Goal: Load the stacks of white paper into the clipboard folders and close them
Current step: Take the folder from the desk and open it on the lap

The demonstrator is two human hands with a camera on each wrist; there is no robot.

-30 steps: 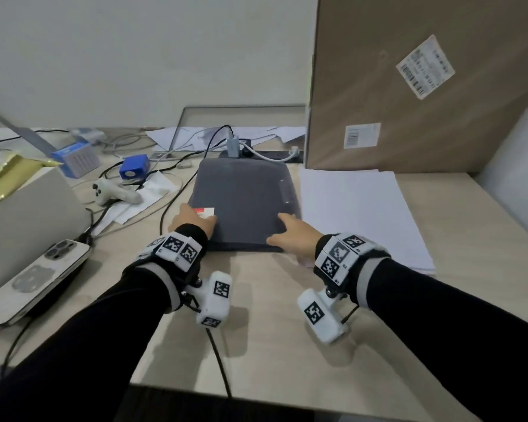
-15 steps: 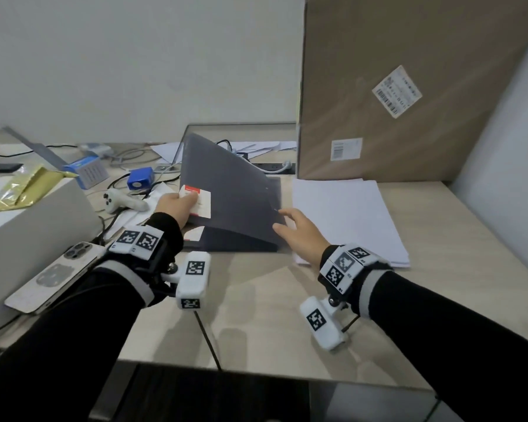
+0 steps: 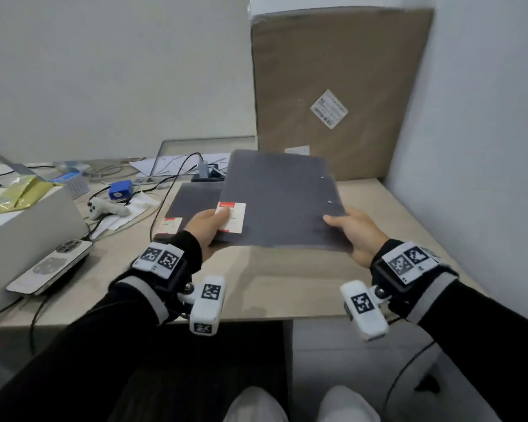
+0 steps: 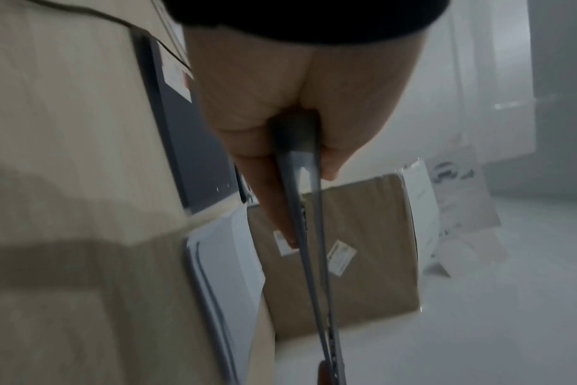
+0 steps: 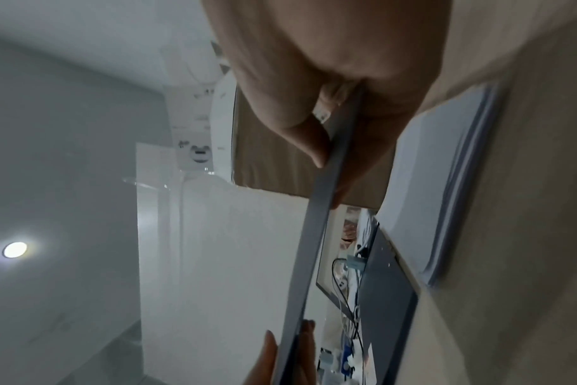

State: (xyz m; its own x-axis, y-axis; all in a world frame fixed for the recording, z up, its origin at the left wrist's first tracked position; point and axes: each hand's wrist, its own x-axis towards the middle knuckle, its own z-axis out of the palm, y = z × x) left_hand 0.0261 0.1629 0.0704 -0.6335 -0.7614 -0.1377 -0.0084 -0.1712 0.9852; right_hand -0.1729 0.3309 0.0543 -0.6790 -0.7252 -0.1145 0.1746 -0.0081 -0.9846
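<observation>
A dark grey clipboard folder (image 3: 278, 199) with a red-and-white label hangs level above the desk, closed. My left hand (image 3: 209, 226) grips its near left corner, thumb on the label. My right hand (image 3: 351, 229) grips its near right edge. The left wrist view shows the folder (image 4: 310, 234) edge-on, pinched in my left hand (image 4: 300, 182). A second grey folder (image 3: 192, 202) lies flat on the desk to the left. The held folder hides the white paper stack in the head view. The paper stack (image 4: 227, 260) (image 5: 445, 169) lies on the desk below it.
A big cardboard package (image 3: 339, 92) leans on the back wall. A white box (image 3: 19, 226), a phone (image 3: 49, 266), a game controller (image 3: 104, 208) and cables crowd the left. The side wall (image 3: 470, 147) bounds the desk (image 3: 272, 284) at right.
The top folder was lying on the desk under both hands. My left hand tilted its left edge up, then both hands lifted it off and carried it right, over the paper.
</observation>
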